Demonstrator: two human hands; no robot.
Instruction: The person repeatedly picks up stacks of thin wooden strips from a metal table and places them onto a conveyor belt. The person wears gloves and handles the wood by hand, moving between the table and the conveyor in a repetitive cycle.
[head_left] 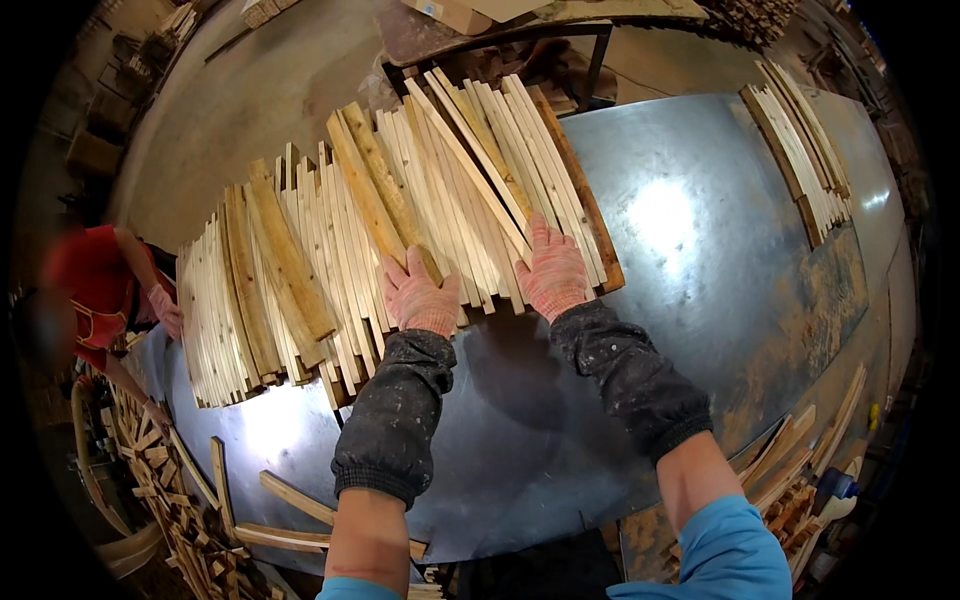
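A wide row of narrow wooden strips [455, 200] lies side by side on a metal-topped table [650, 330], mostly pale, with several yellow-brown ones among them. My left hand [422, 295], in a pinkish knit glove, has its fingers and thumb around the near ends of two yellow-brown strips [365, 185]. Further right, my right hand [555, 270], gloved alike, grips the near ends of pale strips [470, 165] that lie slantwise over the row. Its palm side is hidden. Dark sleeve covers wrap both forearms.
Another person in red [95, 285] stands at the table's left end, a gloved hand by the row. A smaller strip bundle [797, 150] lies far right. Offcuts [180, 500] are heaped lower left, more wood pieces [800, 470] lower right. Behind stands a dark-framed table [500, 38].
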